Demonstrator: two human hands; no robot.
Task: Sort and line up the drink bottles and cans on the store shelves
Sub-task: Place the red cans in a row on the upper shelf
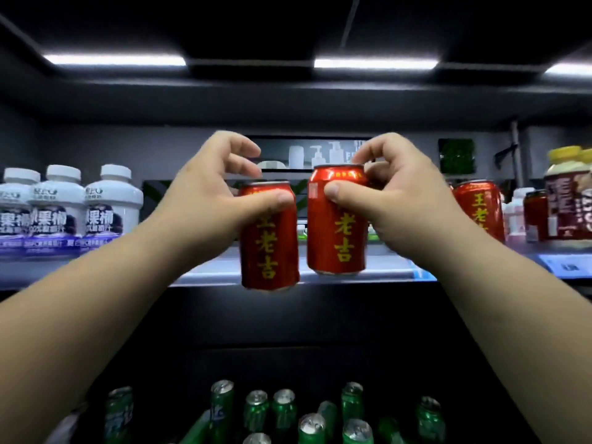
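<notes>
Two red cans with yellow characters are held up side by side in front of the upper shelf. My left hand grips the left red can near its top, its base hanging just below the shelf's front edge. My right hand grips the right red can, which is slightly higher, level with the shelf surface. Whether either can touches the shelf I cannot tell. A third red can stands on the shelf to the right, partly behind my right hand.
White bottles with purple labels stand in a row at the shelf's left. Yellow-capped bottles and a small dark red can crowd the right end. Several green cans stand on the shelf below. Light strips glow overhead.
</notes>
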